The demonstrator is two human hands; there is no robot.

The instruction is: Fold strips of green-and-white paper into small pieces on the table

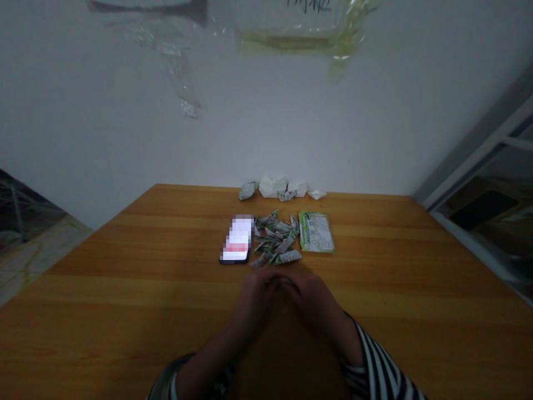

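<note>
My left hand (255,291) and my right hand (313,293) meet above the near middle of the wooden table (137,311). Their fingers are curled in and pressed together at the tips. A small pale bit shows between them, too dim to name. Just beyond the fingertips lies a loose pile of narrow green-and-white printed packets (277,236). A phone (237,239) with its screen lit rests left of the pile. Right of the pile lies a flat green-and-white printed pouch (316,232).
Crumpled white tissue (272,186) and a crumpled printed wrapper (248,190) lie along the table's back edge. Behind them stands a white wall (266,122) with tape and plastic stuck on it. A framed shelf (491,150) is at the right.
</note>
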